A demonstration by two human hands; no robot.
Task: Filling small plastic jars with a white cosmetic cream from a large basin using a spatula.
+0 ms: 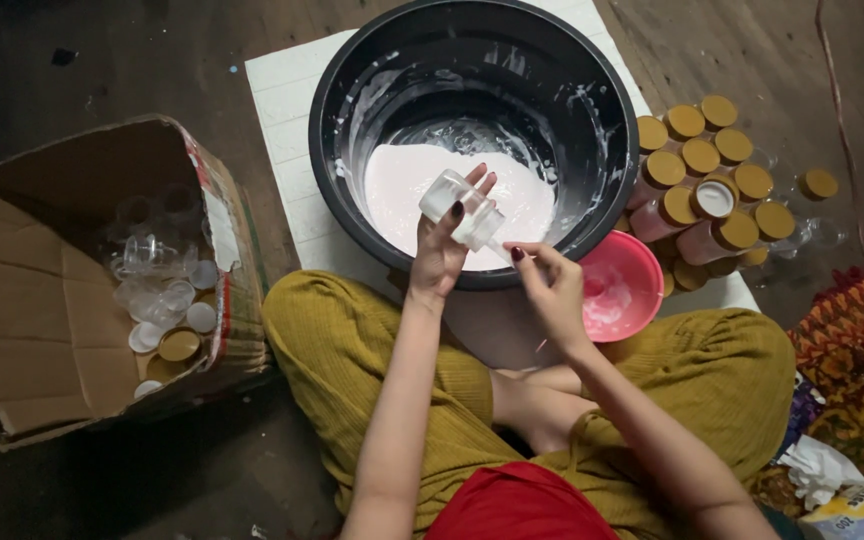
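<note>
while the left hand (440, 250) grips a small clear jar (462, 208) over the black basin (352, 90), the right hand (552, 285) pinches something too small to make out.

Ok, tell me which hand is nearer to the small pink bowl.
Right. The right hand sits just left of the pink bowl, almost touching its rim. The left hand is farther left, holding a small clear jar over the black basin.
</note>
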